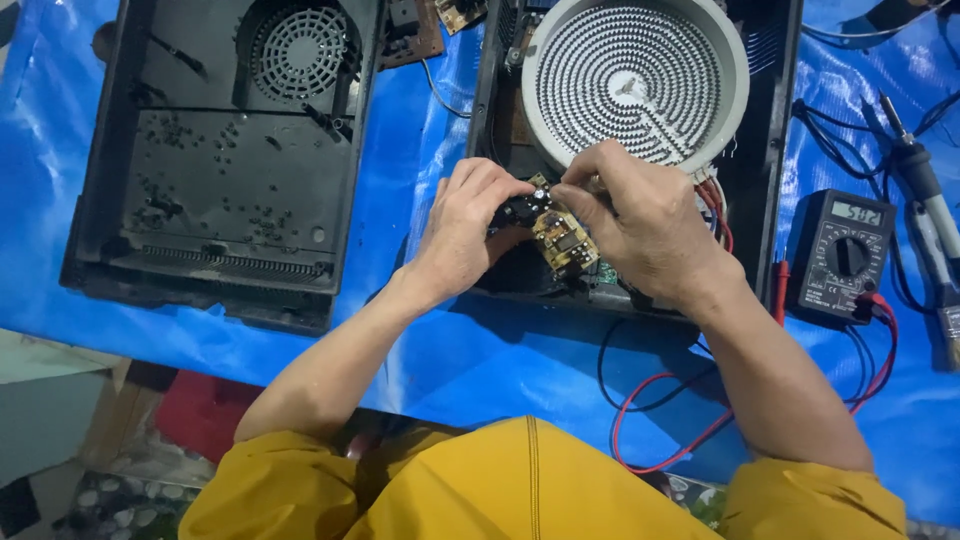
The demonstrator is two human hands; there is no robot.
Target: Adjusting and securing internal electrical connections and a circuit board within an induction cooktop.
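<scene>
A small yellow-brown circuit board [563,240] is held between both hands over the open black cooker housing [765,150]. My left hand [463,235] grips the board's left end, where a black part sits. My right hand [640,215] pinches the board's top edge with its fingertips. Just behind the hands lies the round grey heating plate [635,75] with its spiral coil. Red and white wires [715,205] run beside my right hand.
An empty black casing [215,160] with a round fan grille lies at the left on the blue sheet [500,350]. A black multimeter [840,255] with red and black leads [650,420] sits at the right, beside a soldering iron [925,185]. A brown board [415,30] lies at the top.
</scene>
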